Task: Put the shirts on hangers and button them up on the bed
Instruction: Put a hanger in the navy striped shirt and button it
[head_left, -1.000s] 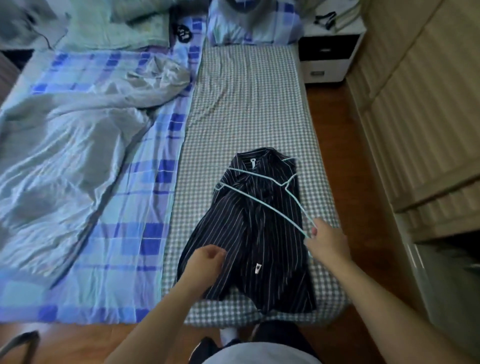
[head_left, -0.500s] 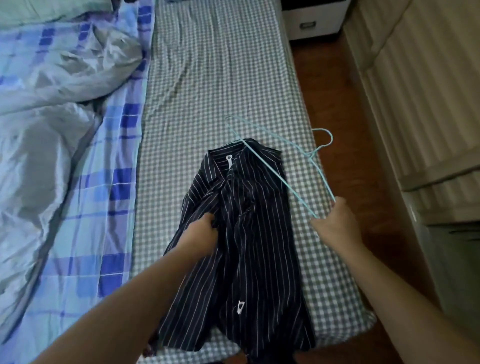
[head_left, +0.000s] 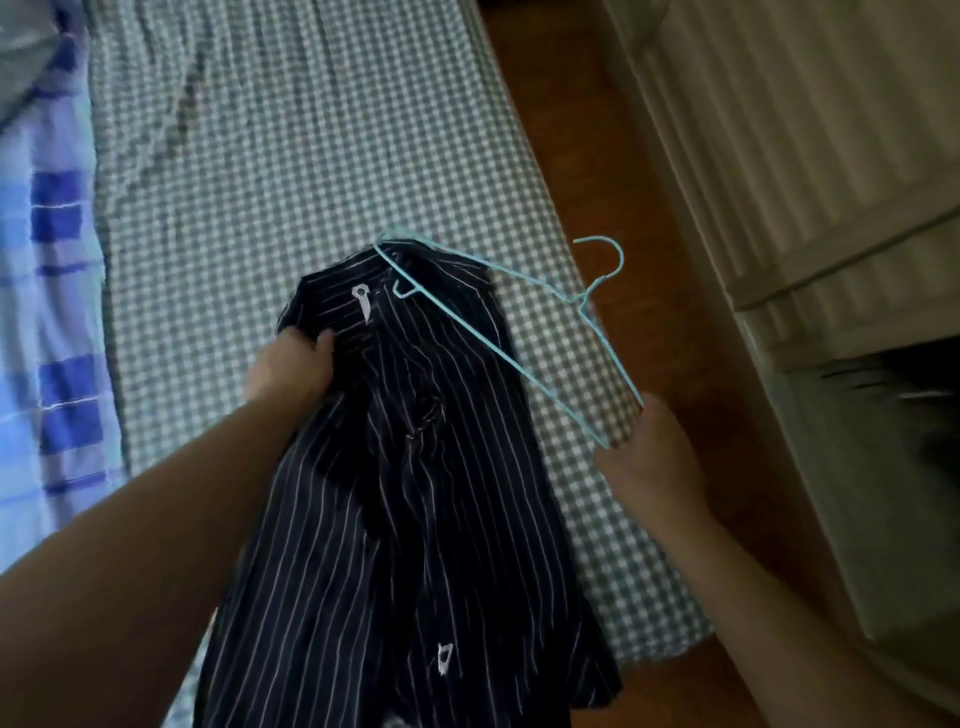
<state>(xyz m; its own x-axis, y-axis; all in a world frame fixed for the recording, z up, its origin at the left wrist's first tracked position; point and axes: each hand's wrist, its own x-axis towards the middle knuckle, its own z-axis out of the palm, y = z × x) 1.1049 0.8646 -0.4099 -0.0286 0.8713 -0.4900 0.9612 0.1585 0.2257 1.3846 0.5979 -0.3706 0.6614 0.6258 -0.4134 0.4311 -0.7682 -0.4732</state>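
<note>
Change: Both hands are lifting higher than a moment ago; the hanger's far tip is now reaching the shirt's collar, and the shirt is rising partly off the bed.
Shirt: dark striped shirt (head_left: 415, 467) is hanging from the left hand, its collar end up, its lower part draping toward the person over the checked bed (head_left: 311, 130).
Left hand: left hand (head_left: 291, 364) is gripping bunched cloth just beside the collar, fingers curled round it.
Right hand: right hand (head_left: 644, 457) is pinching one end of the hanger.
Hanger: thin blue hanger (head_left: 498, 353) is slanting across the shirt's right side, hook pointing off the bed's edge; whether its tip is inside the neck is unclear.
Doing it well: probably holding the collar open, sliding the tip into one shoulder, then tilting the other arm in without stretching the neck.
</note>
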